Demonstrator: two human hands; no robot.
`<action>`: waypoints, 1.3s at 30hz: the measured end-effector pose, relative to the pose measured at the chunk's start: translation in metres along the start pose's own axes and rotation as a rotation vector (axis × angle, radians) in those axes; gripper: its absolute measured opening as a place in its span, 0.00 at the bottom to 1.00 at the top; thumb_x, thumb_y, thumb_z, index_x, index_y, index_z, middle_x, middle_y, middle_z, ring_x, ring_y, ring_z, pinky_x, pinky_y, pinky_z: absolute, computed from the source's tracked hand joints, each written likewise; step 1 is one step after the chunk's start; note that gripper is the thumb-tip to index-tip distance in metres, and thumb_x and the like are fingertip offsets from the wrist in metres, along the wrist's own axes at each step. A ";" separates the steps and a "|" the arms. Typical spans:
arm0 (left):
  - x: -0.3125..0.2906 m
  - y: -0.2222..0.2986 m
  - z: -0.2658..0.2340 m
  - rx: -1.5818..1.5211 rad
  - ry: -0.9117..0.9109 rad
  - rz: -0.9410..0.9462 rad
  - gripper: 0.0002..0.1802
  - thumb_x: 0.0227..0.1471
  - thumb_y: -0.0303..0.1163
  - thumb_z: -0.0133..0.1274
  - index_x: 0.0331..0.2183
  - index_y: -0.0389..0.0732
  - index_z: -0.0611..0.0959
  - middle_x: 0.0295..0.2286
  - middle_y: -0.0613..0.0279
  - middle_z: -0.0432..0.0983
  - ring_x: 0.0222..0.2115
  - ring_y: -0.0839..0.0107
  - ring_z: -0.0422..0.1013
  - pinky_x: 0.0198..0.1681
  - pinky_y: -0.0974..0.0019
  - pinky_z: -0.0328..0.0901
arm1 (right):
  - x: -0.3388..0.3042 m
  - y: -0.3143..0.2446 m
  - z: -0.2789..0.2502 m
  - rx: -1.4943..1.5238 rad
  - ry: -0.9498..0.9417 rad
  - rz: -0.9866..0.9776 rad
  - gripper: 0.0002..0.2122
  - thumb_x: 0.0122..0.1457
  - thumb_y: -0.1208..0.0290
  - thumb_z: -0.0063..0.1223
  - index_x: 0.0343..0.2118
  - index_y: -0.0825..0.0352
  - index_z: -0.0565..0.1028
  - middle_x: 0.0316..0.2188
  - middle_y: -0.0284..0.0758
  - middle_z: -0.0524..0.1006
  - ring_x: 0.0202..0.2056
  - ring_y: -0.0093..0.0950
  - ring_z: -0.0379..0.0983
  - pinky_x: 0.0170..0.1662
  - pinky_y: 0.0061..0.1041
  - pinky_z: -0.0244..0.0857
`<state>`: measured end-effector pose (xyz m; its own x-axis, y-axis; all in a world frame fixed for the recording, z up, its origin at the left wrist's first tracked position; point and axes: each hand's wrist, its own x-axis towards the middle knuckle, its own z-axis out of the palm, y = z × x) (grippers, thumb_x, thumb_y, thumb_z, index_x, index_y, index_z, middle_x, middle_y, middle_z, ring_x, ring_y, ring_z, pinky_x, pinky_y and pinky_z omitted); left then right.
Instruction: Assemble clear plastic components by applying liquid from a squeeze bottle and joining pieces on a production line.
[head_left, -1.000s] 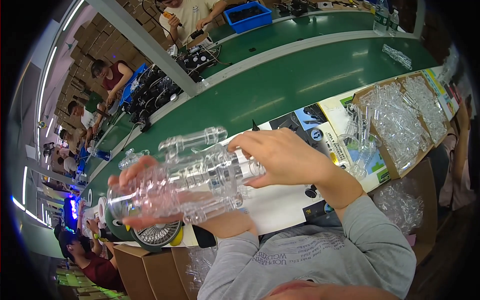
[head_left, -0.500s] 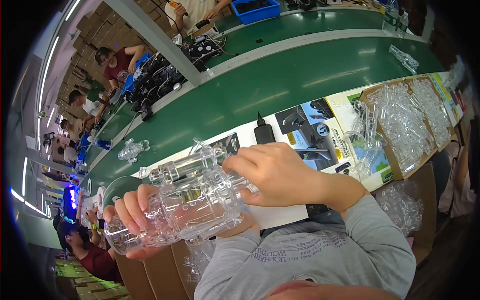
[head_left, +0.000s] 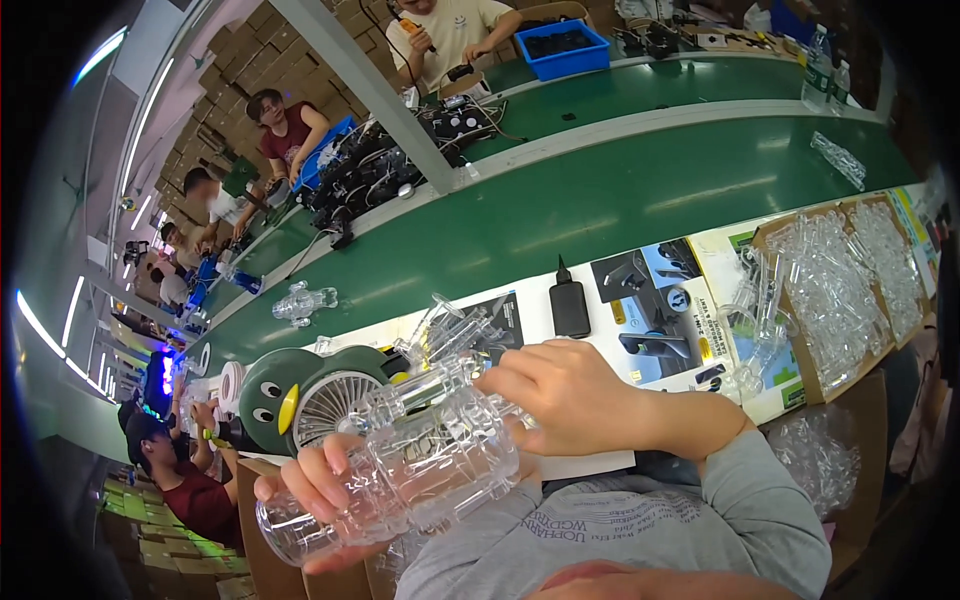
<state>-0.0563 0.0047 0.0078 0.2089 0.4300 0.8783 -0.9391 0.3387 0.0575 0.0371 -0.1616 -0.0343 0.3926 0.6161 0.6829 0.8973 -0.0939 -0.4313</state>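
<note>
A large clear plastic assembly (head_left: 445, 465), made of a ribbed cylinder with a narrower tube along its upper side, lies tilted between my two hands. My left hand (head_left: 315, 490) wraps its fingers round the lower left end. At the upper right end, my right hand (head_left: 560, 395) is closed on the same assembly; its fingertips are partly hidden. Just behind it stands a green fan (head_left: 265, 400) with a cartoon bird face and yellow beak. Loose clear plastic pieces (head_left: 455, 330) lie beyond my right hand, near a black bottle (head_left: 570, 308) with a pointed nozzle.
At right, a cardboard box (head_left: 800, 350) holds many clear parts, with a bag of clear parts (head_left: 815, 450) below. A clear piece (head_left: 303, 303) lies on the green work surface (head_left: 520, 220). Water bottles (head_left: 818, 75) and a blue bin (head_left: 565, 62) stand farther back. Co-workers sit across and left.
The view has shifted, so the scene sits lower and farther right. More of the green fan shows behind the assembly. Both hands keep hold of the clear assembly.
</note>
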 end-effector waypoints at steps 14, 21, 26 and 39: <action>-0.002 0.016 0.004 -0.004 -0.272 -0.012 0.32 0.34 0.39 0.64 0.39 0.42 0.63 0.21 0.73 0.65 0.24 0.79 0.63 0.35 0.72 0.56 | 0.000 -0.003 -0.016 0.067 -0.098 -0.063 0.15 0.34 0.75 0.50 0.31 0.64 0.72 0.21 0.32 0.70 0.26 0.31 0.71 0.28 0.29 0.65; -0.011 0.010 0.018 0.064 -0.037 0.009 0.35 0.36 0.42 0.63 0.43 0.39 0.63 0.24 0.71 0.63 0.27 0.78 0.62 0.39 0.69 0.55 | -0.004 -0.010 -0.018 0.046 -0.046 0.032 0.13 0.34 0.75 0.53 0.28 0.63 0.73 0.22 0.30 0.70 0.25 0.29 0.71 0.28 0.28 0.63; -0.009 0.011 0.017 0.060 -0.050 0.014 0.35 0.39 0.44 0.60 0.44 0.37 0.63 0.25 0.68 0.62 0.28 0.77 0.61 0.39 0.69 0.55 | -0.005 -0.012 -0.009 0.043 0.004 0.020 0.14 0.33 0.76 0.53 0.29 0.63 0.73 0.22 0.30 0.70 0.24 0.28 0.70 0.28 0.27 0.63; -0.007 0.021 0.013 0.168 -0.049 0.014 0.29 0.34 0.35 0.64 0.37 0.44 0.65 0.20 0.71 0.70 0.23 0.76 0.68 0.32 0.72 0.61 | -0.005 -0.010 -0.002 0.065 -0.046 0.017 0.13 0.33 0.75 0.54 0.28 0.64 0.73 0.22 0.31 0.69 0.24 0.29 0.69 0.28 0.28 0.63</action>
<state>-0.0816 -0.0021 0.0087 0.1853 0.3907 0.9017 -0.9751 0.1865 0.1196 0.0268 -0.1648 -0.0321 0.3965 0.6501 0.6482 0.8750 -0.0540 -0.4810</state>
